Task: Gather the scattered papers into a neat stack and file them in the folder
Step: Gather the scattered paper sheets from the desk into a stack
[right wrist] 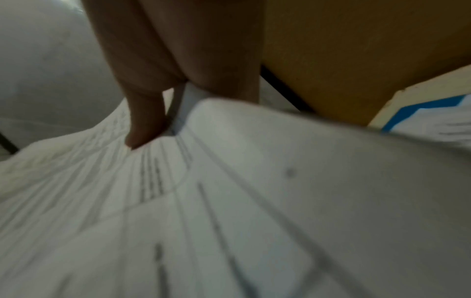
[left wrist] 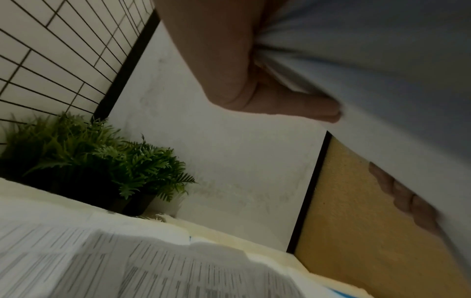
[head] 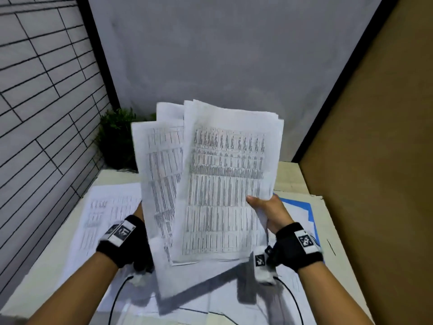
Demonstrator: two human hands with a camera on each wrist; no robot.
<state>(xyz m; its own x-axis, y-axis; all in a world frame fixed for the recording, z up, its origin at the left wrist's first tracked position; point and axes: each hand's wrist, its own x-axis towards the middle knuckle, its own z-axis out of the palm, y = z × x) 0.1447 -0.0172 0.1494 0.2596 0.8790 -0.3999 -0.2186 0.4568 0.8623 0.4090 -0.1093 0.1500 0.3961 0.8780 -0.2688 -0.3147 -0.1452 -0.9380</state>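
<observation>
I am seeing printed tables on every sheet, rows and columns of small type, but the print is too blurred for me to read a word. No brand or label is showing anywhere.

Both hands are holding a fanned bundle of papers (head: 225, 179) up above the table (head: 42, 273), the sheets overlapping unevenly and not squared. The right hand (head: 269, 212) is gripping the bundle's right edge, thumb lying on the front sheet and fingers going behind. The left hand (head: 139, 211) is mostly hidden behind the bundle in the head view; in the left wrist view its thumb is pressing on the paper's edge, so it is clamped on the sheets too.

More loose sheets (head: 103, 214) are lying flat on the table under the hands, at the left and at the near side. The blue folder (head: 309, 212) is lying to the right, partly covered by papers, only its blue border showing.

A green plant (head: 117, 137) is standing in the far left corner against a grey wall (head: 222, 48), beside a tiled wall (head: 42, 95). A brown panel (head: 375, 137) is closing the right side. Cables (head: 117, 299) are trailing from the wrist bands. The right wrist view is blurred.
</observation>
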